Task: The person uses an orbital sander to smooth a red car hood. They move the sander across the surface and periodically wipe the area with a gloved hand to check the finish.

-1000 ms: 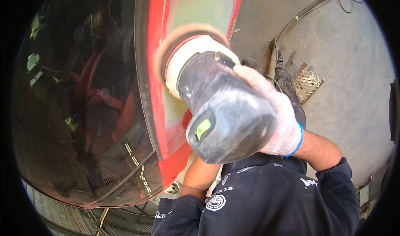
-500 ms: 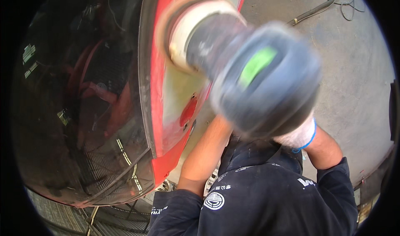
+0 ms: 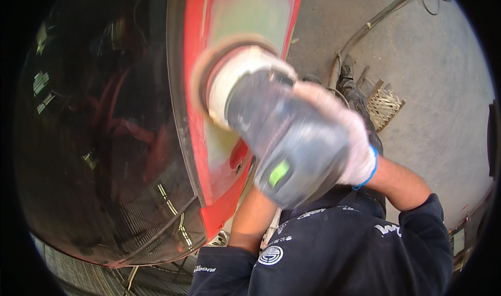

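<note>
A power sander (image 3: 292, 134), dark grey with a pale collar and a bright green patch, lies with its round pad (image 3: 209, 82) against a red car door panel (image 3: 195, 71). My right hand (image 3: 344, 129), in a white knitted glove with a blue cuff, is closed round the far right side of the sander body. My left forearm (image 3: 254, 212) reaches up behind the tool, which hides that hand. Pale greenish sanded filler (image 3: 250, 14) shows on the door beyond the pad. Nearer me, a red recess (image 3: 241, 155) is visible in the panel.
Dark, reflective window glass (image 3: 104, 129) fills the left, edged by a black trim strip (image 3: 180, 113). A hose (image 3: 360, 32) runs over the concrete floor (image 3: 438, 87) on the right. A small woven seat (image 3: 385, 108) stands beyond my right hand.
The sander's rear end has swung left and toward me, and its pad has come slightly nearer on the panel. My right hand now shows along its side.
</note>
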A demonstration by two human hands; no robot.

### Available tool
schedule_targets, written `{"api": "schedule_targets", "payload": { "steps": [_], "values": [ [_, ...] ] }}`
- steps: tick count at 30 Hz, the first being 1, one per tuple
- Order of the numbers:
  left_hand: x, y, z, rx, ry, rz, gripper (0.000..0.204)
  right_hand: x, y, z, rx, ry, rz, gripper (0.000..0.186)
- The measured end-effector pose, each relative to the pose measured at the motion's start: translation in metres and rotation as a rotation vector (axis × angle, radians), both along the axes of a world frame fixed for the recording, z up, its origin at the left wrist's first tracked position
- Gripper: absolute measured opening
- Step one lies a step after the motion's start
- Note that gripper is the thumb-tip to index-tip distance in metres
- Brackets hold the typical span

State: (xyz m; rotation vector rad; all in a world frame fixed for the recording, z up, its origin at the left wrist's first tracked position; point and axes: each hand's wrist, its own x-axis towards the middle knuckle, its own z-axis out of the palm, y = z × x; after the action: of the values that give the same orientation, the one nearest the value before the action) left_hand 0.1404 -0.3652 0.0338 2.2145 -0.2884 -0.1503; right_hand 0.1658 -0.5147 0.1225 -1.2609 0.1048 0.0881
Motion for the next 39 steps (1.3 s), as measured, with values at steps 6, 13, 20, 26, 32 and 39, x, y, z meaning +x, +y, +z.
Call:
{"api": "schedule_targets", "payload": {
  "steps": [6, 13, 20, 26, 32, 39],
  "values": [
    [0.09, -0.061, -0.021, 0.024, 0.052, -0.079, 0.021, 0.054, -0.061, 0.011, -0.761, -0.225, -0.09, 0.042],
    [0.108, -0.053, -0.017, -0.066, 0.225, -0.188, 0.022, 0.064, -0.067, 0.032, -0.36, 0.23, -0.154, 0.039],
    [0.041, -0.017, -0.028, 0.03, 0.024, -0.138, 0.024, 0.035, -0.034, 0.031, -0.209, 0.133, -0.045, 0.055],
    [0.044, -0.035, -0.042, 0.118, -0.082, -0.106, 0.026, 0.04, -0.044, 0.026, -0.337, 0.147, 0.064, 0.077],
    [0.08, -0.065, -0.026, 0.22, -0.157, -0.262, 0.022, 0.057, -0.064, 0.017, -0.735, -0.015, 0.03, 0.045],
    [0.116, -0.084, 0.021, 0.143, 0.007, -0.214, 0.015, 0.075, -0.067, 0.034, -0.505, 0.211, -0.198, 0.032]
  ]
}}
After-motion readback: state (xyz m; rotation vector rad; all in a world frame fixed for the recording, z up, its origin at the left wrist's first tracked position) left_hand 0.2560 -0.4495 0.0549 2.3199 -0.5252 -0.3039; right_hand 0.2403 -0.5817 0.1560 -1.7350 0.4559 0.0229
